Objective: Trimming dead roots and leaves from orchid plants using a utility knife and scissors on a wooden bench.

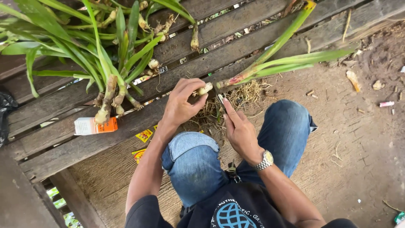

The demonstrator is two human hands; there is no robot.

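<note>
Between left hand (182, 105) fingers (198, 101), a pale root (206, 88).

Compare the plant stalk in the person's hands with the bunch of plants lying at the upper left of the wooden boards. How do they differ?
The stalk is single and gripped at its root end by the left hand; the bunch is many plants lying loose, untouched. The stalk has a small blade against its base, held by the right hand; nothing touches the bunch. The stalk points up right; the bunch fans toward the upper left. Both have long green leaves and pale, knobby bases.
</note>
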